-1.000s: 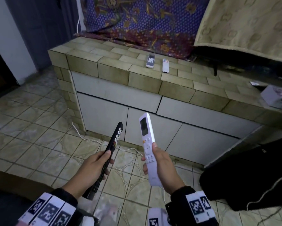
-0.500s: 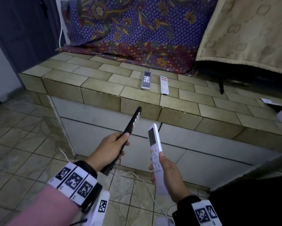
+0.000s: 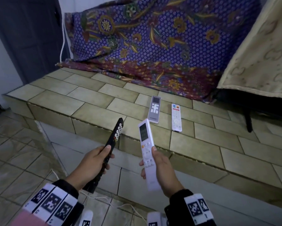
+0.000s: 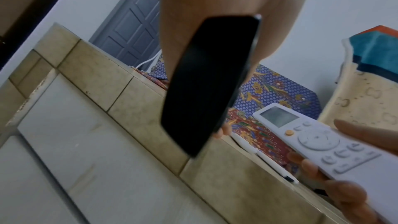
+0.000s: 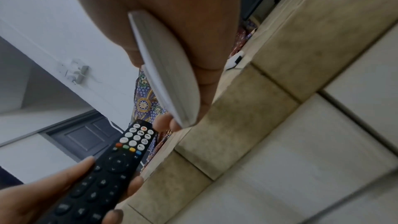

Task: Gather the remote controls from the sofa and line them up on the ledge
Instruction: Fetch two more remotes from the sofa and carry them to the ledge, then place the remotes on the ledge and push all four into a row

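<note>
Delivery step: the left hand point(image 3: 94, 162) is wrapped around a long black button remote point(image 3: 110, 148), the right hand point(image 3: 159, 167) around a slim white display remote point(image 3: 146, 149), both held in the air short of the tan tiled ledge point(image 3: 88, 101). A grey remote point(image 3: 154, 109) and a white remote point(image 3: 176, 117) lie there side by side; next, I'd judge, set these down parallel beside them.

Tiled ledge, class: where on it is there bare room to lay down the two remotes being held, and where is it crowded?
On the tiled ledge, bare tiles run from the grey remote leftward to the corner, and rightward from the white remote to the black leg. The strip between those two remotes is narrow, and the batik cloth covers the ledge's back edge.
</note>
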A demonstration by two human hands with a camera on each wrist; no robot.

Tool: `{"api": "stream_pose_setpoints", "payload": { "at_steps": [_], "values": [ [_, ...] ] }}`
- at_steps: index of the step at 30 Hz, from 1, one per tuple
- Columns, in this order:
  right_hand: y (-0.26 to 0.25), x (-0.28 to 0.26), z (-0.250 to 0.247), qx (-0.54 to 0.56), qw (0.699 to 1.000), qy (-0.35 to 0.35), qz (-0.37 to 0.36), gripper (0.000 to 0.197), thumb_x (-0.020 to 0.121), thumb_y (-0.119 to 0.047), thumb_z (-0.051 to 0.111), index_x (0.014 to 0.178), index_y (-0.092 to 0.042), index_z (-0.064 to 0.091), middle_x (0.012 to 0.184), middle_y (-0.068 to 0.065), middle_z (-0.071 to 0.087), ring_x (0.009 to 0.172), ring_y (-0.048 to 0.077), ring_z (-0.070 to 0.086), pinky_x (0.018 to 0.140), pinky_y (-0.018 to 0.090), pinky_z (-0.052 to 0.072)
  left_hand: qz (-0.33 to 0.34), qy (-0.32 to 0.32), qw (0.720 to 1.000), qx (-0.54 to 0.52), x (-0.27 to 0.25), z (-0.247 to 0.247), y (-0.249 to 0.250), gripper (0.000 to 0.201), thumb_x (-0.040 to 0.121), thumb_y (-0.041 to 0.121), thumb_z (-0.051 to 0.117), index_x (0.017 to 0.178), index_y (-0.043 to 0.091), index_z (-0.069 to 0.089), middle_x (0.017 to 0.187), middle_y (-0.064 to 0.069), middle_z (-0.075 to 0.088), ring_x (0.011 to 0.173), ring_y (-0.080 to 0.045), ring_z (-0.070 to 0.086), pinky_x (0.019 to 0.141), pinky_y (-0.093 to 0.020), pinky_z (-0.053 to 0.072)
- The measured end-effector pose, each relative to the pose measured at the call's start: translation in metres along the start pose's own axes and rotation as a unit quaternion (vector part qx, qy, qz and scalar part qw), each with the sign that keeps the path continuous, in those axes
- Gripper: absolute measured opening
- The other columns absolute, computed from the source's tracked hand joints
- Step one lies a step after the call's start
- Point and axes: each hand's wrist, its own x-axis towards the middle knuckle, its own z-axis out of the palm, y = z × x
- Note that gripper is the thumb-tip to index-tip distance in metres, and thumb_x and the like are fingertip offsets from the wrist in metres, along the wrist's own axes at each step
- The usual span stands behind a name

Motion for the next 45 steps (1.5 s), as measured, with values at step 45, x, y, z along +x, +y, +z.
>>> {"api": "stream_pose_setpoints", "payload": {
  "at_steps": [45],
  "values": [
    [-0.078, 0.282, 0.054, -0.289, 0.943, 0.161, 0.040, 0.053, 0.091, -0.043, 0.044, 0.059, -0.003, 0.058, 0.086, 0.028, 0.071, 0.080, 0.041, 0.068, 0.081, 0.045, 0.054, -0.041, 0.053, 0.905, 0.421, 0.305, -0.018, 0.116, 0.035, 0.095, 0.012, 0.040, 0.110, -0.014, 0.058, 0.121, -0.027, 0.061, 0.112, -0.039, 0.057, 0.089, -0.039, 0.045]
  ]
}}
